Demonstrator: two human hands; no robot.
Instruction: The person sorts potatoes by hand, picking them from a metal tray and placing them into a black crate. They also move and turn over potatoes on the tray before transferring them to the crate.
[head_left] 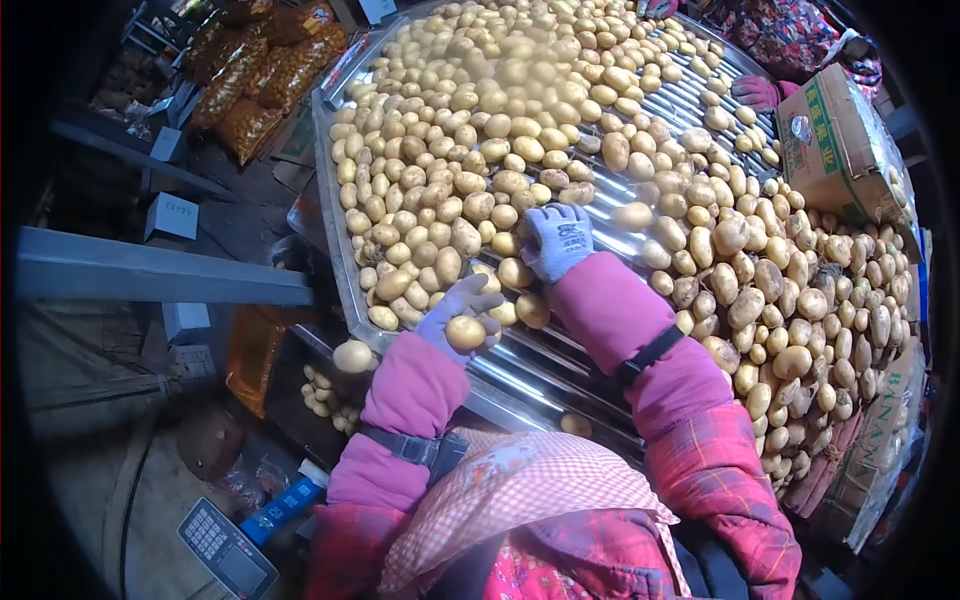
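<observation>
Far left: keypad scale (228,550), low in your view, tilted. Amber mesh sacks (265,85) stacked up top. Loose potato (353,356) at the near-left corner of the sorting table (340,250); can't tell if it touches the rim. Your left hand (455,312), gloved, is part-open, fingers spread, with the held potato (465,333) against it; can't tell how firm the grip is. Left potato pile (430,180) sits just beyond. Your right hand (560,240), gloved, back up, fingers curled at the pile's right edge; can't tell if it has hold of a potato. Bare metal rollers (610,200) run beside it. Then right potato pile (760,290), another person's gloved hand (755,92) at the far edge, cardboard box (835,145) nearby.
</observation>
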